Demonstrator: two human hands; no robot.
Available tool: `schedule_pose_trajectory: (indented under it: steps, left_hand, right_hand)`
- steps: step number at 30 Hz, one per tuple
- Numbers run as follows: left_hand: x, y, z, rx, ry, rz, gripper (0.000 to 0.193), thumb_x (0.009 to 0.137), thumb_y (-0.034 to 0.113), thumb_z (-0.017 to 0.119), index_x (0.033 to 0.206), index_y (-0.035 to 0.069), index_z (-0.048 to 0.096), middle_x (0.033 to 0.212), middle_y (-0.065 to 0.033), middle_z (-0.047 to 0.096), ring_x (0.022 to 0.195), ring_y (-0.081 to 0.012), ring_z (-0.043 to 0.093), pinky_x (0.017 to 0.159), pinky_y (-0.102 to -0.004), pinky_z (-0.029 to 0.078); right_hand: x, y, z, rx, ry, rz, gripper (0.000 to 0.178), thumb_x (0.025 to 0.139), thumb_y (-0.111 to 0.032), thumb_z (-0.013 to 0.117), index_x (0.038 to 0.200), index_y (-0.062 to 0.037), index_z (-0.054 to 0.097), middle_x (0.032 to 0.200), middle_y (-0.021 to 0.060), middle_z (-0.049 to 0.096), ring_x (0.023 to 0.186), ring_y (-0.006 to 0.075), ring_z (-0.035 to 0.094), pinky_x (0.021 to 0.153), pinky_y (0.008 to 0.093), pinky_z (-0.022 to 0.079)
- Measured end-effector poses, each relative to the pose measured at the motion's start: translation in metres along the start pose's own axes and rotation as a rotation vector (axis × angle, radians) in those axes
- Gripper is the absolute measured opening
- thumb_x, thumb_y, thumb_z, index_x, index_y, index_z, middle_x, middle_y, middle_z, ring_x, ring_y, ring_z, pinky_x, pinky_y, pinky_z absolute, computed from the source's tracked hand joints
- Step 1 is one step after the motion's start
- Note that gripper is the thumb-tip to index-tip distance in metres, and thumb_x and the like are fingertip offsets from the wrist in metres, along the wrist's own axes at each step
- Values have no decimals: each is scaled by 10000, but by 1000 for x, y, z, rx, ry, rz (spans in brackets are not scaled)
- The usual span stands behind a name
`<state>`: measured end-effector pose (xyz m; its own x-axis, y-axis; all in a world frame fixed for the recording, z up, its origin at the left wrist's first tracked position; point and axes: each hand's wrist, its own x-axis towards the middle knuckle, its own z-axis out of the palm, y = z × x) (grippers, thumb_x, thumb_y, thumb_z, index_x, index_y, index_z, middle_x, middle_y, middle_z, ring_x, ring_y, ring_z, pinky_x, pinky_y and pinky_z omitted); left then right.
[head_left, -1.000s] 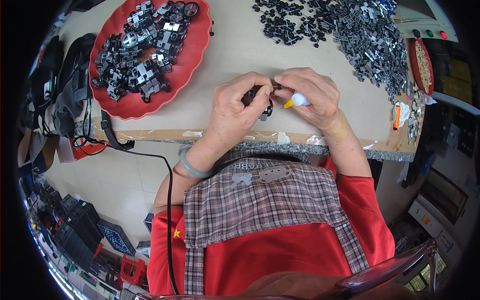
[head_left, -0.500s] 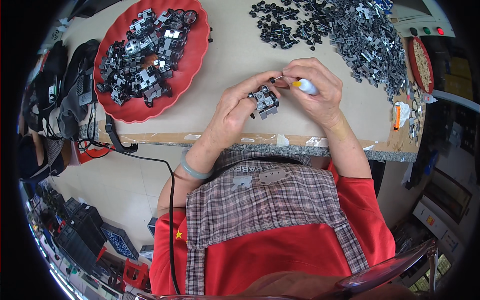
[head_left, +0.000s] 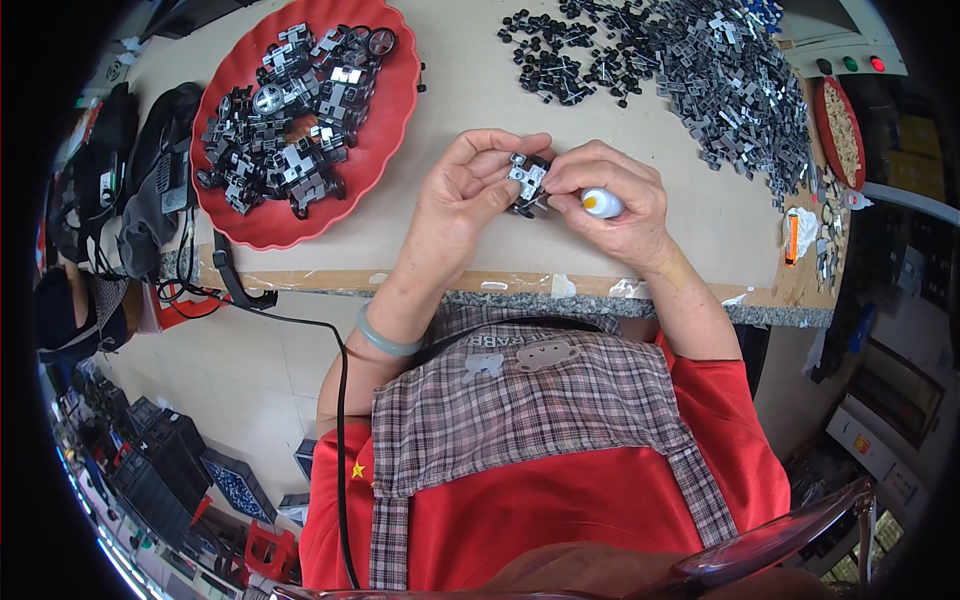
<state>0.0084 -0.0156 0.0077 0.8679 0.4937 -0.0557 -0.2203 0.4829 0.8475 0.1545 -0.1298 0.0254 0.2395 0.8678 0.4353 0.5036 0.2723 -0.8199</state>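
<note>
Between the thumb and fingers of my left hand is a small silver-and-black toy car chassis. My right hand is closed, its thumb and forefinger pinched against the chassis's right side. A small white bottle with a yellow tip is tucked in that same hand, tip toward me. Whether a wheel axle is still between the right fingertips is hidden. Both hands are above the table, near its front edge.
A red scalloped tray of silver-and-black toy cars stands at left. Black wheel axles and a heap of grey parts lie at back right. Beyond sits a red dish. A black cable hangs from the table's front.
Both hands have come together and the chassis has risen slightly away from me. The axle with a black wheel, earlier in the right fingertips, no longer shows apart from the chassis.
</note>
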Motion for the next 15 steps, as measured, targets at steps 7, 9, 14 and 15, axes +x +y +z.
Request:
schedule_pose_trajectory:
  steps: [7, 9, 14, 15]
  left_hand:
    - [3, 5, -5, -322, -90, -98, 374, 847, -20, 525, 1220, -52, 512, 1276, -201, 511, 1180, -225, 507, 998, -339, 406]
    - [2, 3, -4, -336, -114, -68, 398, 850, 3, 541, 1243, -47, 503, 1283, -205, 505, 1192, -226, 496, 1011, -345, 393]
    - [2, 6, 0, -319, -47, -111, 426, 850, 32, 564, 1260, -48, 484, 1295, -209, 494, 1200, -236, 488, 1031, -364, 372]
    - [2, 6, -1, -317, -48, -111, 426, 850, 32, 564, 1260, -48, 484, 1295, -209, 494, 1200, -236, 488, 1031, -364, 372]
  right_hand:
    - [0, 2, 3, 93, 48, 74, 178, 701, 45, 685, 855, -33, 642, 867, 74, 645, 780, 171, 630, 684, 279, 511]
    - [-2, 2, 3, 143, 64, 134, 167, 713, 46, 681, 859, -25, 640, 876, 74, 643, 761, 152, 624, 662, 267, 509]
    - [-3, -3, 2, 357, 140, 334, 138, 746, 53, 667, 869, -1, 634, 908, 76, 634, 703, 99, 600, 589, 226, 496]
    - [-4, -4, 2, 398, 147, 334, 130, 754, 56, 662, 870, 4, 633, 916, 79, 631, 684, 87, 592, 566, 214, 487]
